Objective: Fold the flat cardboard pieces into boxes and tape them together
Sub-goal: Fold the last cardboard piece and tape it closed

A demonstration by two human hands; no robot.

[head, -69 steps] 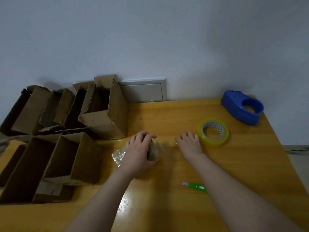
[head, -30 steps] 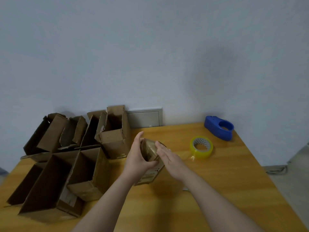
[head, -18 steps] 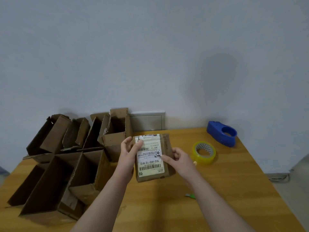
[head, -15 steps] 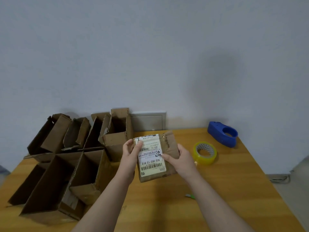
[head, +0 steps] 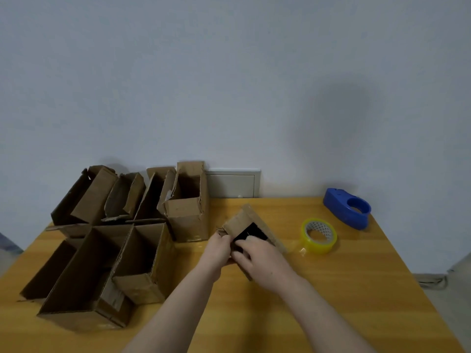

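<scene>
Body in view: left hand (head: 218,247) and right hand (head: 258,261), both bare. Also bare: left forearm (head: 178,301) and right forearm (head: 318,314), uncovered all the way to the bottom frame edge.

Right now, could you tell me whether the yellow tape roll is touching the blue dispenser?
Apart: the head view shows bare tabletop between the tape roll and the blue dispenser.

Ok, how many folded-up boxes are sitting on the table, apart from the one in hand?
7. Back row, left to right: box 1, box 2, box 3, box 4. Front row: box 5, box 6, box 7. Overlap may hide more.
</scene>
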